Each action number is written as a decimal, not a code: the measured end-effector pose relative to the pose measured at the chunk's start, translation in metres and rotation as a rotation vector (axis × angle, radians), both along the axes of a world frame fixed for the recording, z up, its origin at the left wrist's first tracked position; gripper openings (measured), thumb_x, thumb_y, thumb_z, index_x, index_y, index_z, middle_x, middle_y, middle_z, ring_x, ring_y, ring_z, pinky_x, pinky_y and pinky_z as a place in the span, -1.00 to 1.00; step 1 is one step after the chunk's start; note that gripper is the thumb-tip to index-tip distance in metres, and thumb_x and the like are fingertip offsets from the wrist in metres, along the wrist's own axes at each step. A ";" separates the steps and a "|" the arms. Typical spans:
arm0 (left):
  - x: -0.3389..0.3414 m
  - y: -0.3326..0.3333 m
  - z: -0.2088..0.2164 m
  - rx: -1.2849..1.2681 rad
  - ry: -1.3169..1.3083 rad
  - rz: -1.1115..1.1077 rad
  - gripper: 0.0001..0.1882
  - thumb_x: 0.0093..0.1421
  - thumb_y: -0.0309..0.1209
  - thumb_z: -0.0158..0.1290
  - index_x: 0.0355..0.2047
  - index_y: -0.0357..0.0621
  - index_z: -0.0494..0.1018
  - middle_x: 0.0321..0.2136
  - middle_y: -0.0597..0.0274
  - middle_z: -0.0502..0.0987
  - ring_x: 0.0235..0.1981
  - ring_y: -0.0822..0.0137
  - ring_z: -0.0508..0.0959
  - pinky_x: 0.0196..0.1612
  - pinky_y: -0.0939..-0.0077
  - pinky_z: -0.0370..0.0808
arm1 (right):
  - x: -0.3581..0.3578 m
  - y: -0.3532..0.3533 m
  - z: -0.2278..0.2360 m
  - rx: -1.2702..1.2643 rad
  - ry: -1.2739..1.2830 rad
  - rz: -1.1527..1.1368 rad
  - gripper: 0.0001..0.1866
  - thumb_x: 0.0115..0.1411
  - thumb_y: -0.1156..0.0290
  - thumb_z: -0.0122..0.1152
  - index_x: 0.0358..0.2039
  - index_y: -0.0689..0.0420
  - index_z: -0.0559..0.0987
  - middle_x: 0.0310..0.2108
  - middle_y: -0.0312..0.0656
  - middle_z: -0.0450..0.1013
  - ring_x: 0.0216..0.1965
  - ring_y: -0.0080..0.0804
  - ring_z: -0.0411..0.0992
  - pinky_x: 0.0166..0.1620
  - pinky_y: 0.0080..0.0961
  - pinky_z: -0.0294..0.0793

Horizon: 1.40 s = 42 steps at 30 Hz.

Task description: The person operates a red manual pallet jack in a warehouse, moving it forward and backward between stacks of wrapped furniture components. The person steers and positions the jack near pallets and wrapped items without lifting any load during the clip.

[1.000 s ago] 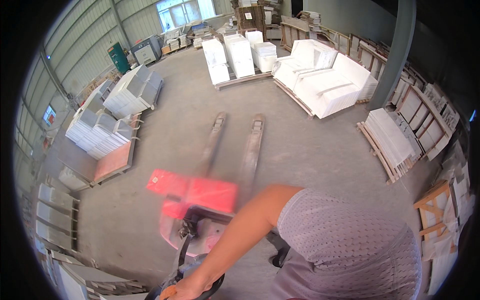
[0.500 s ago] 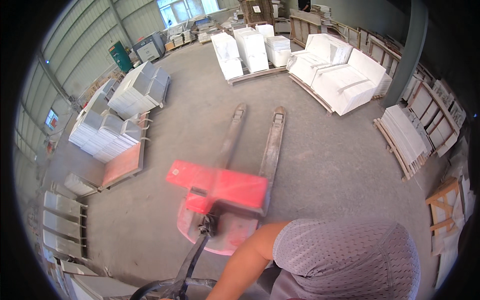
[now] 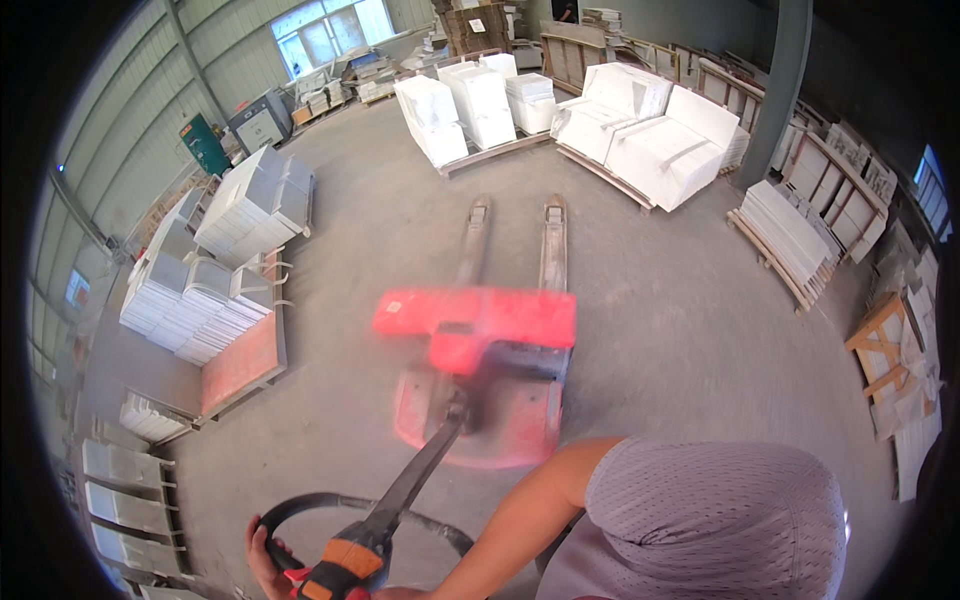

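A red pallet truck [image 3: 500, 315], its body blurred, stands on the concrete floor in front of me with two worn forks [image 3: 472, 245] pointing away. Its dark tiller [image 3: 420, 470] slants down to an orange-and-black control head [image 3: 345, 560] with a black loop handle [image 3: 320, 500]. My left hand [image 3: 262, 560] curls its fingers round the loop's left side. From the right my bare forearm reaches down to the control head. My right hand [image 3: 400, 593] is at its right side, mostly cut off by the lower edge, its fingers hidden.
Pallets of white slabs stand at the far middle [image 3: 482, 105], far right [image 3: 665, 145] and right [image 3: 790, 235]. At left are stacked slabs [image 3: 255, 200] and a red-topped platform [image 3: 240, 365]. A grey pillar [image 3: 780, 90] rises at the right, beyond a wooden frame [image 3: 880, 345].
The truck's body has swung to the right in view, and its forks now point more straight ahead. The control head and my left hand have come into view at the bottom.
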State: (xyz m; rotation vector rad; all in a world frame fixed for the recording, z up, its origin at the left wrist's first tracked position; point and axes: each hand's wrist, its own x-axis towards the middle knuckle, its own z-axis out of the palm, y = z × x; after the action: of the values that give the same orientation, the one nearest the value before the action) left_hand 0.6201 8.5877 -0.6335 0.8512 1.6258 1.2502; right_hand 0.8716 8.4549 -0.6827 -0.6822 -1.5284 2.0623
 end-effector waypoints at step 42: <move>0.143 0.549 -0.022 -0.009 -0.089 -0.831 -0.53 0.21 -0.31 0.08 0.12 -0.20 0.38 -0.49 0.16 0.48 -0.59 0.29 0.51 -0.56 0.34 0.51 | -0.018 0.395 0.033 -0.346 -0.001 -0.866 -0.24 0.25 -0.48 -0.28 -0.59 0.04 0.26 -0.70 -0.34 0.17 -0.72 -0.52 0.27 -0.65 -0.53 0.27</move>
State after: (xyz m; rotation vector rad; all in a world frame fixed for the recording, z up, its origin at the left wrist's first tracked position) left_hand 0.7635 9.1368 -0.6552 1.2658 1.0126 0.6697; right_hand 0.8537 8.8501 -0.6499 -1.2074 -0.6548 1.6194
